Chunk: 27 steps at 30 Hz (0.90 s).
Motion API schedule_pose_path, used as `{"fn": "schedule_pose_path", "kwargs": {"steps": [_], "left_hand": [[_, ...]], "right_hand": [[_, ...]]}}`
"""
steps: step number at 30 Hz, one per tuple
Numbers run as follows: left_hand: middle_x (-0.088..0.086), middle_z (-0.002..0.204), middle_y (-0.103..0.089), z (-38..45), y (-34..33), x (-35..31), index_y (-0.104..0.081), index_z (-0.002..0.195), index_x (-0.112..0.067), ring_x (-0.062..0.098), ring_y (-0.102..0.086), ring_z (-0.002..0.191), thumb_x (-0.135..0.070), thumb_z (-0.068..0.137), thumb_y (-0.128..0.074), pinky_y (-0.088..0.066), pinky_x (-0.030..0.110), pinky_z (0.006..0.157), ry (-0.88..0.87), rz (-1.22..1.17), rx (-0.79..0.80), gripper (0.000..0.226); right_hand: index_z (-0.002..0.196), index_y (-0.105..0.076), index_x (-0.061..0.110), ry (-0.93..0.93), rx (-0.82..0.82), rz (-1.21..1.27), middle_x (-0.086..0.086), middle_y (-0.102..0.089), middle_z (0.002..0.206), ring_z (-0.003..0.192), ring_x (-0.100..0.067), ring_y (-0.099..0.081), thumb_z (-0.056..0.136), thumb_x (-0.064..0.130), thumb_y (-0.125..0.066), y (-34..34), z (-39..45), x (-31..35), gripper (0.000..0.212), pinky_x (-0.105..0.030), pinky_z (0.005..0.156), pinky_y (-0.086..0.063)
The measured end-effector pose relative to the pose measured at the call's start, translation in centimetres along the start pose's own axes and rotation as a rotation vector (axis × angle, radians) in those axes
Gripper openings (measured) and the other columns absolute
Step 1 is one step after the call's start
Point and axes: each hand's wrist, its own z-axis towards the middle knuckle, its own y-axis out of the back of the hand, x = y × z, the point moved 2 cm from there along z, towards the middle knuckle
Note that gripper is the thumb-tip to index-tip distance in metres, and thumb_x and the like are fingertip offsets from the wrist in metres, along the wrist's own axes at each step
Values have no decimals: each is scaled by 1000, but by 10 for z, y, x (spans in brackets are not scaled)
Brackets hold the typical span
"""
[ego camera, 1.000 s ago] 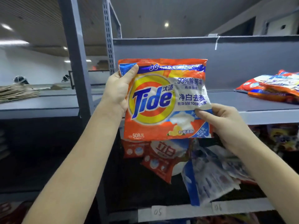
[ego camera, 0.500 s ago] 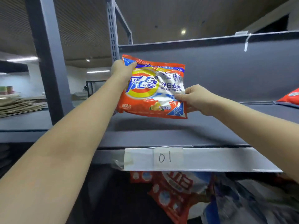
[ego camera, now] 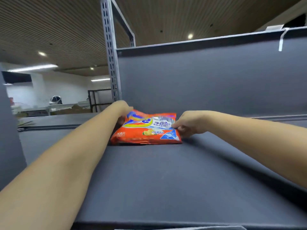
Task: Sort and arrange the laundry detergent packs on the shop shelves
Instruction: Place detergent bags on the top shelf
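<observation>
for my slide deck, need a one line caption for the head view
Both hands, left hand and right hand, set an orange detergent pack flat on the dark grey shelf, near its back panel.

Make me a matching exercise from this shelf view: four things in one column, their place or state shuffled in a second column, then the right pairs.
Things:
1. detergent pack
2. left hand
3. right hand
4. slotted upright post

Places or states:
A. stands at the shelf's back left corner
B. lies flat on the dark shelf
C. holds the pack's far left corner
D. pinches the pack's right edge

Pairs: 1-B, 2-C, 3-D, 4-A
</observation>
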Motion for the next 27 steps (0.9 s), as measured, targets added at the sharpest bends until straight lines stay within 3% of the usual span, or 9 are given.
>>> {"fn": "schedule_pose_path", "kwargs": {"steps": [1,3,7,11,13,19,21,24,27], "left_hand": [[12,131,-53,-1,-3,1,-51,128,-3,28,-54,110,-26,100,-44,-47,29,83,6,121,19,37],[10,128,-57,3,-8,1,-61,114,-10,28,-56,112,-29,98,-45,-47,35,94,1,296,14,29],[8,118,-60,-20,-11,-31,-60,116,-10,29,-57,109,-29,97,-44,-41,32,74,-174,514,-159,31],[9,115,-62,-62,-25,-94,-61,112,-10,29,-57,107,-33,99,-40,-39,31,72,-434,626,-261,34],[8,113,-62,-83,-40,-129,-61,111,-11,29,-57,105,-35,99,-39,-39,30,70,-526,645,-267,34],[5,100,-61,-141,-81,-239,-61,104,-12,27,-53,87,-37,98,-38,-38,29,67,-709,593,-230,35],[4,93,-58,-158,-90,-278,-61,101,-13,26,-50,82,-38,98,-37,-37,28,66,-734,547,-224,35],[2,92,-57,-177,-102,-333,-62,103,-13,25,-51,84,-40,98,-37,-38,28,66,-753,486,-202,37],[2,95,-59,-192,-112,-388,-62,105,-13,25,-52,87,-43,97,-38,-37,28,64,-769,423,-165,39]], "right_hand": [[97,-50,-3,-3,-16,-19,-11,-56,66,45,-17,-62,95,8,-52,3,1,-2,11,-21,42,-52],[98,-52,-7,8,-67,-96,-12,-60,57,43,-19,-62,94,5,-52,10,0,-3,13,-23,43,-53],[102,-61,-4,131,-212,-458,-13,-68,84,63,-21,-63,95,8,-48,28,-20,-5,19,-23,57,-54],[109,-64,5,202,-323,-865,-9,-67,107,96,-25,-60,94,15,-45,48,-55,-23,27,-26,75,-46],[111,-63,6,189,-356,-1005,-10,-65,111,104,-28,-57,93,16,-44,62,-74,-38,28,-28,77,-44],[111,-63,6,87,-401,-1217,-11,-64,112,106,-31,-56,94,17,-43,144,-135,-93,29,-33,82,-49],[110,-63,4,47,-436,-1247,-13,-63,110,101,-32,-57,94,18,-43,182,-156,-110,29,-32,76,-46],[102,-63,-1,1,-487,-1278,-17,-66,101,80,-28,-50,90,13,-44,238,-186,-133,27,-27,65,-38],[94,-63,0,-25,-583,-1277,-18,-64,97,85,-30,-53,92,17,-45,295,-216,-156,25,-28,67,-38]]}}
